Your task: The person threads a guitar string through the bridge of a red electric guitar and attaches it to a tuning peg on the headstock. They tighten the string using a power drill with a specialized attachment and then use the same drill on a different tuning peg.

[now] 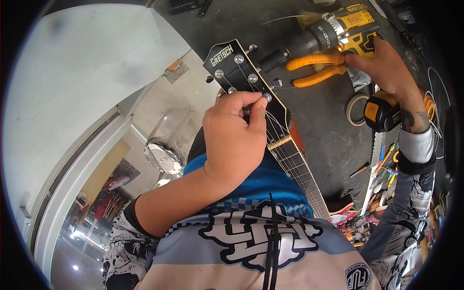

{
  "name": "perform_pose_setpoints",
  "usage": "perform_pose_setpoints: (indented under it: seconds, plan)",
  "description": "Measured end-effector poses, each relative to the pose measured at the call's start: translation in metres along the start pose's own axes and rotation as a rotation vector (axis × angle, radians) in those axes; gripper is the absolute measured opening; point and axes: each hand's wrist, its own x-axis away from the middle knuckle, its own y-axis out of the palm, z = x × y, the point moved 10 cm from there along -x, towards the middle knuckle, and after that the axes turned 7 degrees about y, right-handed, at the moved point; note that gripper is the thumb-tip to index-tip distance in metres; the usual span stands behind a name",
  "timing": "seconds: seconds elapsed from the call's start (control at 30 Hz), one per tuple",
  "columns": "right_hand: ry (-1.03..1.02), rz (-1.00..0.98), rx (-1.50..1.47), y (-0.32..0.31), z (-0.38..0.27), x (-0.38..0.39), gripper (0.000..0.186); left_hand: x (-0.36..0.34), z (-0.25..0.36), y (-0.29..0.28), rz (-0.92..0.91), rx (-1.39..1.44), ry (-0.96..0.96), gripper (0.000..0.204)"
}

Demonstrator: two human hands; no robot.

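A black guitar headstock (245, 67) with several metal tuning posts stands before me, its neck (297, 166) running down to the right. My left hand (237, 128) is closed over the headstock, thumb and forefinger pinched on a guitar string beside a tuning post (267, 98). My right hand (386, 65) wraps round the grip of a yellow and black cordless drill (333, 31). From the drill's chuck a black winder attachment (273, 60) reaches the headstock's right edge, at a tuner. Below the drill, orange-handled pliers (316, 77) lie on the dark surface, partly hidden by my right hand.
A roll of tape (356, 109) lies near the drill's battery (382, 112). Many tools (386, 174) crowd the right side, with loose wire (435, 96) coiled there. At left are a white panel (96, 63) and a clear chair-like object with a perforated metal part (164, 155).
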Motion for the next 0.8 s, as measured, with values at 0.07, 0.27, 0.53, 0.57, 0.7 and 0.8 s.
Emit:
perform_pose_setpoints:
  seconds: [0.07, 0.27, 0.53, 0.57, 0.7, 0.8]
  plan:
    - [0.01, -0.012, -0.023, 0.0, -0.003, 0.001, 0.058, -0.001, 0.002, -0.001, 0.004, 0.013, 0.007, 0.012]
    - [0.009, -0.03, 0.006, 0.001, -0.001, -0.001, 0.057, -0.002, 0.001, 0.001, -0.025, -0.047, 0.052, 0.011]
    - [-0.005, -0.026, 0.003, 0.003, -0.002, -0.002, 0.052, -0.001, 0.002, 0.001, -0.058, -0.065, 0.034, 0.011]
    - [-0.005, -0.027, 0.004, 0.004, 0.001, -0.002, 0.052, -0.001, 0.002, 0.001, -0.057, -0.065, 0.033, 0.011]
    - [-0.02, 0.005, -0.036, 0.0, 0.002, -0.004, 0.053, -0.002, 0.004, 0.002, -0.059, -0.054, 0.082, 0.01]
    - [0.027, -0.006, 0.02, 0.002, 0.006, -0.007, 0.049, -0.001, 0.005, 0.002, -0.051, -0.064, 0.094, 0.01]
